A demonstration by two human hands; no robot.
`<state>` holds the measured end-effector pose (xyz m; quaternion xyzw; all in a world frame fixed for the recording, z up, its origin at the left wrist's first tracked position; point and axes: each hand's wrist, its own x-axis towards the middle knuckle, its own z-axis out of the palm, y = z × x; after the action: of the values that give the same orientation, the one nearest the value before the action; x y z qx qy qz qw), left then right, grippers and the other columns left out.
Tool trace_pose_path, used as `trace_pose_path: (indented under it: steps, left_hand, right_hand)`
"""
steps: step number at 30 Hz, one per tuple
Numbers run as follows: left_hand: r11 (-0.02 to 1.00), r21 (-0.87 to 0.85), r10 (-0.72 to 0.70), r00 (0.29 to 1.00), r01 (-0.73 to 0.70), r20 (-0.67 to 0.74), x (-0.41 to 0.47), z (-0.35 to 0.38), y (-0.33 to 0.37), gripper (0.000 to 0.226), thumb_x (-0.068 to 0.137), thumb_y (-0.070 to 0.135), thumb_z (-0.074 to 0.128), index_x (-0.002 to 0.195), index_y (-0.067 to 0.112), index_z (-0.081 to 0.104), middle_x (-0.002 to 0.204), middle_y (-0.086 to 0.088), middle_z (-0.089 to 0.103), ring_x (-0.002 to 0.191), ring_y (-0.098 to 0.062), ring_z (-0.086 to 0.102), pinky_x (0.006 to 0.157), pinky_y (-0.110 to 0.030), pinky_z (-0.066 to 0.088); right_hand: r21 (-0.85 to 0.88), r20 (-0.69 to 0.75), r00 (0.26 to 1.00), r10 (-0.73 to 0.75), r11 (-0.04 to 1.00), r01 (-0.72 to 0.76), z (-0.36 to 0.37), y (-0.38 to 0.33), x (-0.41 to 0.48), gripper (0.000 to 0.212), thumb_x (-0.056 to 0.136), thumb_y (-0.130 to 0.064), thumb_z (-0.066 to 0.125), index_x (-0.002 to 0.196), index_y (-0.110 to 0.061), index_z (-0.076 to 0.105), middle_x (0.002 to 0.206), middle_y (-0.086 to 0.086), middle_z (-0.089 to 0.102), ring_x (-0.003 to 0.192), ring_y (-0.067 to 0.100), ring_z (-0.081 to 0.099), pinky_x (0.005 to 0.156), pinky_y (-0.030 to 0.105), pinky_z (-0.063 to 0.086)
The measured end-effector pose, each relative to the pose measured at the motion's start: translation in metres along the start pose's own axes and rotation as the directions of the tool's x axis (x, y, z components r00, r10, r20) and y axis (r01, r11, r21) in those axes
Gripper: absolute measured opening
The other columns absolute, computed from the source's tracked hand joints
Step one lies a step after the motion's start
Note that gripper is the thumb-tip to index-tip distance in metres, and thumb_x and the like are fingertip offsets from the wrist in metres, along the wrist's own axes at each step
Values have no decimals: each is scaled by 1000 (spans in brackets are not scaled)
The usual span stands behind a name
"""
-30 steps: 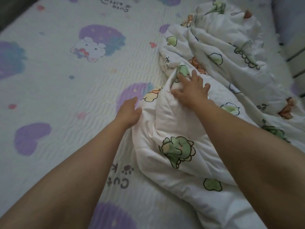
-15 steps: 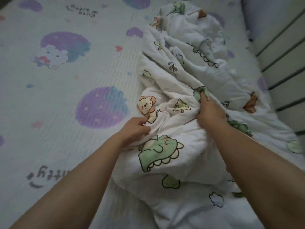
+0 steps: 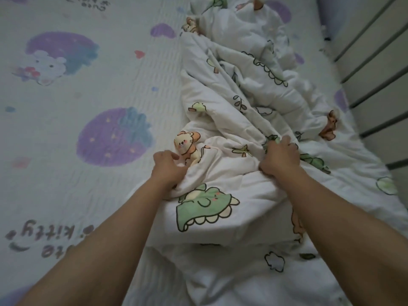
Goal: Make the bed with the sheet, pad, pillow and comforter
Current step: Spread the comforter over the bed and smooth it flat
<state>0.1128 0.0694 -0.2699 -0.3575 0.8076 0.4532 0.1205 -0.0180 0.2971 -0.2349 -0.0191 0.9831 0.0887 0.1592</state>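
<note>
The bed point(image 3: 55, 195) carried a quilted pad point(image 3: 114, 69) printed with purple shapes and a cartoon cat. The comforter point(image 3: 254, 204), white with dinosaur and lion prints, lay bunched along the bed's right edge, not yet spread. Both hands held its nearer end, apparently to draw it out flat. The left hand point(image 3: 167, 168) was curled into a fold at its left border, and the right hand point(image 3: 280, 157) was clenched round a gathered ridge. Printed on the pad, upside down to the viewer, was "kitty" point(image 3: 39, 237); the preceding word was only partly legible.
</note>
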Motion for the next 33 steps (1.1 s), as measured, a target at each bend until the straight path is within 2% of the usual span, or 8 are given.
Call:
trace_pose_path:
  steps: [3, 6, 9, 13, 16, 21, 27, 33]
  left_hand:
    - [994, -33, -99, 974, 108, 205, -1, -7, -8, 85, 83, 31, 66, 150, 10, 17, 152, -13, 30, 136, -28, 36, 106, -33, 31]
    - [995, -31, -76, 946, 91, 314, -4, -9, -20, 52, 83, 23, 64, 132, 13, 50, 131, -11, 57, 113, -23, 56, 92, -29, 44]
    - [988, -106, -66, 937, 108, 344, -5, -14, -35, 20, 77, 22, 66, 97, 17, 68, 93, -5, 71, 84, -17, 65, 77, -31, 54]
    - [967, -244, -28, 983, 73, 182, -3, -43, -53, 23, 72, 25, 73, 88, 9, 69, 73, 0, 65, 65, -11, 57, 59, -24, 43]
    - [969, -246, 10, 1000, -5, 17, -4, -74, -65, 23, 74, 30, 75, 87, 12, 69, 76, 1, 66, 65, -10, 54, 57, -23, 40]
    - [960, -263, 29, 965, -100, -261, -16, -142, -96, 12, 85, 27, 64, 79, 18, 67, 72, 4, 63, 60, -6, 49, 49, -12, 34]
    - [900, -384, -130, 715, -205, -687, -47, -257, -148, 21, 83, 24, 63, 71, 7, 58, 63, 4, 54, 59, -7, 41, 53, -25, 32]
    - [962, -243, -182, 367, -127, -912, -103, -330, -205, 17, 79, 34, 61, 92, 24, 64, 88, 2, 67, 84, -26, 60, 68, -34, 45]
  right_hand:
    - [16, -241, 966, -91, 995, 97, -24, -32, 12, 69, 76, -53, 65, 129, -13, 47, 141, 14, 31, 128, 34, 30, 104, 45, 26]
    - [59, -357, 878, -320, 930, 363, -44, -77, 22, 52, 75, -28, 59, 124, -14, 48, 136, 12, 39, 126, 32, 35, 104, 44, 25]
    - [48, -305, 825, -476, 858, 512, -53, -129, 28, 49, 80, -33, 46, 125, -15, 51, 125, 12, 53, 118, 31, 43, 100, 42, 27]
    - [-152, -89, 868, -489, 868, 473, -45, -183, 29, 71, 78, -56, 58, 133, -15, 40, 127, 16, 52, 122, 36, 45, 100, 44, 33]
    - [-273, 5, 868, -496, 835, 478, -45, -203, 24, 37, 88, -24, 56, 121, -8, 50, 122, 15, 54, 114, 34, 53, 91, 39, 42]
    - [-6, -284, 822, -494, 858, 513, -69, -250, -3, 21, 94, -14, 43, 108, -3, 54, 114, 20, 58, 104, 38, 56, 79, 38, 42]
    - [476, -581, 783, -220, 689, 546, -161, -334, -53, 29, 100, -16, 31, 123, -5, 45, 108, 14, 56, 106, 26, 56, 71, 26, 29]
    - [418, -542, 771, -335, 688, 593, -175, -388, -90, 24, 97, -12, 36, 117, -3, 46, 113, 23, 58, 103, 35, 57, 74, 31, 36]
